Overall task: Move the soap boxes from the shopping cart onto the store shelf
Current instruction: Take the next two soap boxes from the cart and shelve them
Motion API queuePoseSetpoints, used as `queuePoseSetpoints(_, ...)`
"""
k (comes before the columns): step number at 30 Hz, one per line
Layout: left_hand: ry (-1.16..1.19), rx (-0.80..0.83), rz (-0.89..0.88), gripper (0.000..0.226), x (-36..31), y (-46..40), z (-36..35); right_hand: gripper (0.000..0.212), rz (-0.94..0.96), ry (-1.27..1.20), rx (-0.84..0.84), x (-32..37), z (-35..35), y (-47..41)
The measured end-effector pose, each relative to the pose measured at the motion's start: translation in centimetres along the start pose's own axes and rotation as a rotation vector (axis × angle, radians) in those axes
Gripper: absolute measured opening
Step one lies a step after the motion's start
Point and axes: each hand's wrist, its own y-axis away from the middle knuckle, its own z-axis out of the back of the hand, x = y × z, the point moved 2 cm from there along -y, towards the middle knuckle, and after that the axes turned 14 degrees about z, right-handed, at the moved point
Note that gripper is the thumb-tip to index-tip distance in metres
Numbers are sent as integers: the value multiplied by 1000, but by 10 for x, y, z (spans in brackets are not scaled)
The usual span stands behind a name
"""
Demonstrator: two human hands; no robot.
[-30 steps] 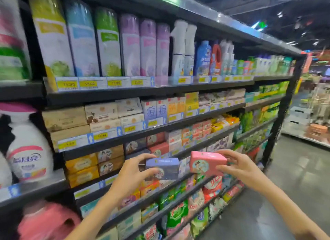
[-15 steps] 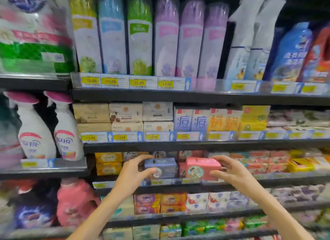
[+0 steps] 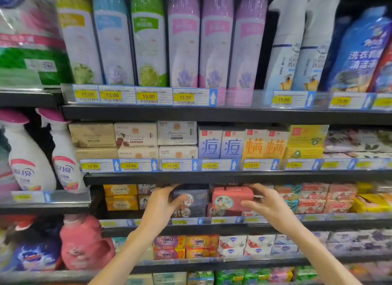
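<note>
Head view of a store shelf (image 3: 233, 177) with 2 soap boxes at the moment of placement. The blue soap box (image 3: 192, 197), a dark blue-grey carton with a round portrait print on its front, is gripped by the left hand (image 3: 161, 208), thumb across the front face and fingers over the top. The pink soap box (image 3: 232, 199), a coral-red carton with a similar round portrait, is gripped by the right hand (image 3: 269, 206), fingers over its top right edge and thumb low at its right side. Both boxes sit side by side, nearly touching, inside the bay under the black metal shelf, each on top of a like-coloured box already stocked there. Headroom above them is slight. Yellow soap boxes (image 3: 121, 196) stand to the left, and red-and-teal packs (image 3: 314, 197) lie to the right. All cartons are flat-sided rectangular paperboard. A clear plastic price rail (image 3: 212, 220) with yellow tags runs along the bay's front edge.
</note>
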Motion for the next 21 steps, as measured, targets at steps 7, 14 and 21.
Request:
queuePoseSetpoints(7,-229,-156,-131,36,-5,1,-5,67,-29,191,-28,2,-16,-11)
queuePoseSetpoints(14,-363,-241,-187,33,7,-7,-15,53,70,506,4,4,-24,-12)
queuePoseSetpoints(21,-373,-245,-192,43,13,-8,-22,35,240,864,-16,0,-34,-18)
